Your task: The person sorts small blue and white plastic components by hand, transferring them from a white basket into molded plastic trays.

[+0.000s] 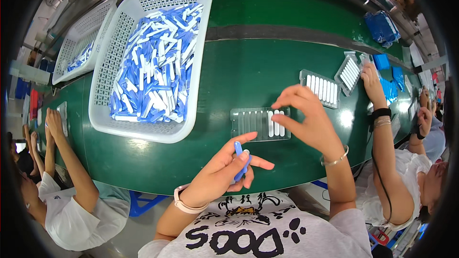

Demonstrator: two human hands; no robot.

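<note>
My left hand [222, 172] holds a slim blue plastic stick [242, 160] against the fingers with the thumb; the index finger is stretched out. A small white part shows by the thumb tip. Just beyond, a clear slotted plastic tray [249, 123] lies on the table. A few white sticks [276, 124] lie side by side in its right-end slots; the slots to their left hold none. My right hand [308, 119] hovers over that end, thumb and index finger apart, with nothing visible between them.
A large white perforated basket [203, 57] heaped with blue and white sticks stands left, beside a second basket [62, 67]. To the right lie a filled tray [321, 90] and another filled tray [348, 72], near a co-worker's hand [373, 83]. Blue packs [381, 26] lie farther back.
</note>
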